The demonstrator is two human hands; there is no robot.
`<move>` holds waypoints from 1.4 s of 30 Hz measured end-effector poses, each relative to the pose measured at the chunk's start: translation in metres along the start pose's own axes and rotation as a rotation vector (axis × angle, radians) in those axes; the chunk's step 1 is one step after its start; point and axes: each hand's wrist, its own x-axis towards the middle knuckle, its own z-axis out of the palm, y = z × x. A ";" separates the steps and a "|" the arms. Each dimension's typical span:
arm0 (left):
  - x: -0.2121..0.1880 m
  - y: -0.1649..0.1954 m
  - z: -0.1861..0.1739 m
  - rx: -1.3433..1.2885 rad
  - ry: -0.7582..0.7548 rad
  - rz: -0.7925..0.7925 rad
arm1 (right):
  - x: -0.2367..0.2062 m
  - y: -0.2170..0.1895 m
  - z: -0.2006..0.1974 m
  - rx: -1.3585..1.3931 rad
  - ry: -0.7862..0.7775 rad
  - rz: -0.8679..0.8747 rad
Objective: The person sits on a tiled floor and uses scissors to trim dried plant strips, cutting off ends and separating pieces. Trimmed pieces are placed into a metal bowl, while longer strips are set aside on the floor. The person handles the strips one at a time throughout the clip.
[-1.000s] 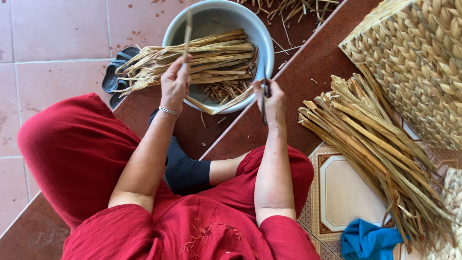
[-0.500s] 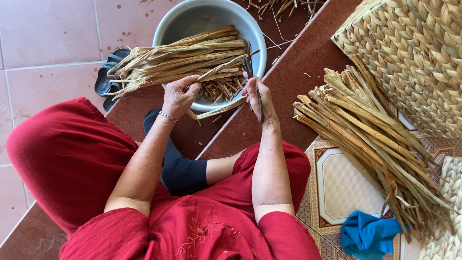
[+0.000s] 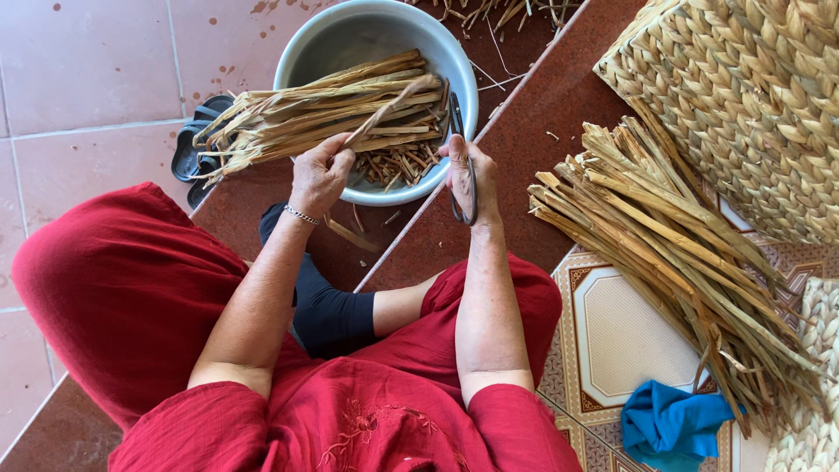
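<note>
Left hand [image 3: 319, 175] pinches straw strip [image 3: 384, 109] — scissors [image 3: 461, 157] right.

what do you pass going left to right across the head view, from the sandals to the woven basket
black sandals → left hand holding a dried strip → right hand with scissors → loose pile of dried stalks → woven basket
</note>
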 end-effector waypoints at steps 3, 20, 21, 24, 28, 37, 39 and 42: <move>-0.001 0.005 0.004 -0.137 -0.115 0.002 | 0.000 0.003 0.001 0.112 -0.010 0.082; -0.043 0.042 0.017 0.154 -0.373 0.559 | -0.007 -0.008 -0.056 1.042 0.215 0.159; -0.041 0.040 0.017 0.188 -0.318 0.543 | -0.009 -0.008 -0.057 1.035 0.221 0.129; -0.036 0.048 0.025 0.167 -0.183 0.447 | -0.011 -0.012 -0.051 1.030 0.230 0.090; -0.027 0.100 0.032 0.121 -0.116 0.534 | -0.009 -0.009 -0.043 1.012 0.331 0.219; -0.029 0.259 0.209 0.396 -0.145 1.245 | -0.007 0.005 -0.051 0.796 0.432 0.359; -0.051 0.276 0.268 0.419 -0.235 1.242 | -0.008 0.005 -0.055 0.765 0.428 0.374; -0.076 0.291 0.351 0.396 -0.300 1.347 | -0.004 0.004 -0.068 0.726 0.406 0.402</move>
